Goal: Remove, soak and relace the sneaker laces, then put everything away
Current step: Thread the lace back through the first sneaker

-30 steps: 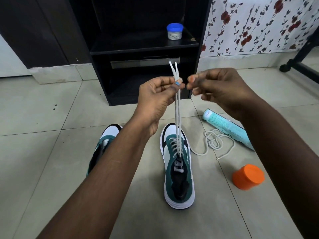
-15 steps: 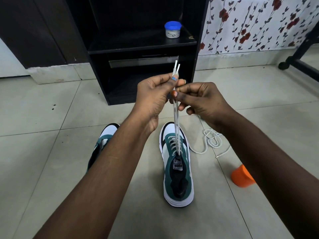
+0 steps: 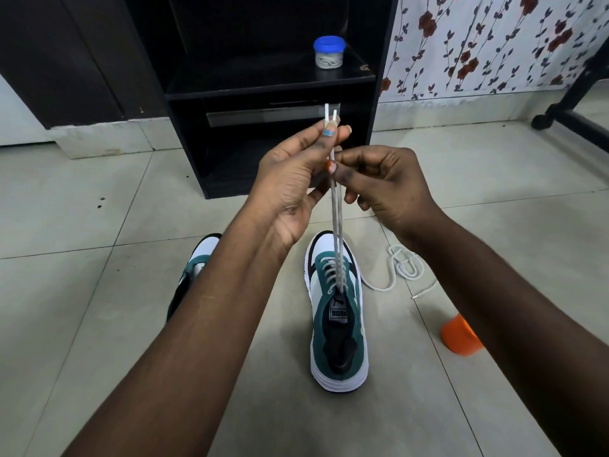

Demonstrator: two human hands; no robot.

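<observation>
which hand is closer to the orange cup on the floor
Right. The right hand is raised above and left of the orange cup; the left hand is farther left, beyond the lace.

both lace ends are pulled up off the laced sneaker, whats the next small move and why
Probably cross the two ends and start the knot. The left hand pinches both lace ends together with the tips nearly level, the right hand pinches the strands just below, and the lace runs taut up from the sneaker, which looks laced to its upper eyelets. The second lace lies loose on the floor.
</observation>
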